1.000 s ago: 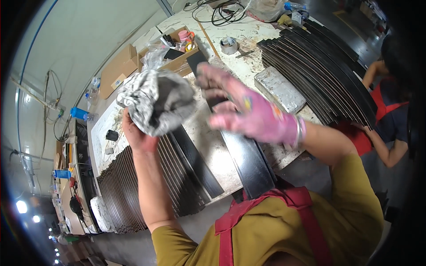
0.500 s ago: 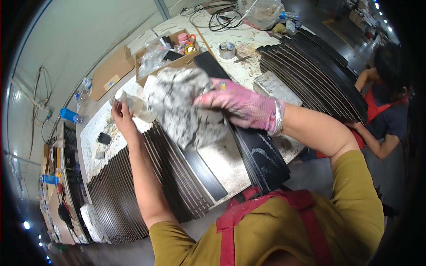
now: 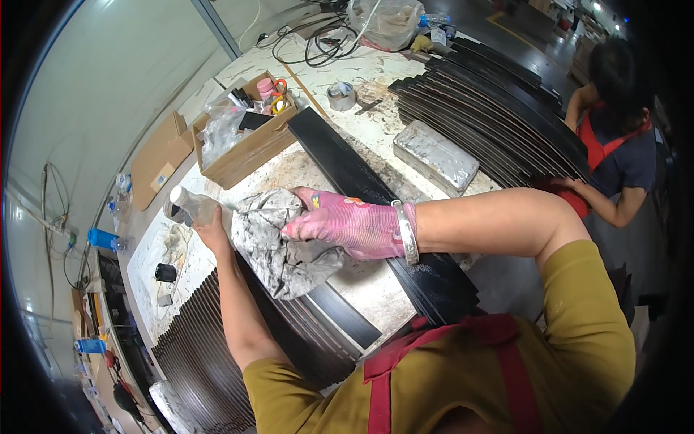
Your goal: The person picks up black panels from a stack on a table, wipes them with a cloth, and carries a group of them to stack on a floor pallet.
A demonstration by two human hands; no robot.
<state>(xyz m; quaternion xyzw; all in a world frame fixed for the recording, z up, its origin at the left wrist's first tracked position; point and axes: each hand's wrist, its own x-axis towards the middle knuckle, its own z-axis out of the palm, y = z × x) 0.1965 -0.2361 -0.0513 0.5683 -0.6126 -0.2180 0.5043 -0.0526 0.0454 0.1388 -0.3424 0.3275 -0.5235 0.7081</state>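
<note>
My left hand (image 3: 211, 233), bare, is wrapped round a translucent plastic bottle (image 3: 200, 207) with a white cap. The bottle leans over, cap toward the upper left, its other end close against a crumpled white rag (image 3: 269, 249) smeared with black. On my right hand (image 3: 347, 223) is a pink patterned glove, its fingers gripping the rag. Under the rag and my left forearm lie rows of dark strips (image 3: 195, 347). A long black board (image 3: 340, 155) runs beneath my right hand, on a stack of similar boards.
A cardboard box (image 3: 249, 150) of small items stands beyond the bottle. Farther right are a tape roll (image 3: 341, 95), a wrapped silvery block (image 3: 436, 155) and stacked black strips (image 3: 491, 108). A co-worker (image 3: 614, 137) in a red apron is at the right.
The rag has come down and a little left with my gloved hand, closer to the bottle. My left hand has moved slightly lower, still around the bottle. The whole view has shifted somewhat.
</note>
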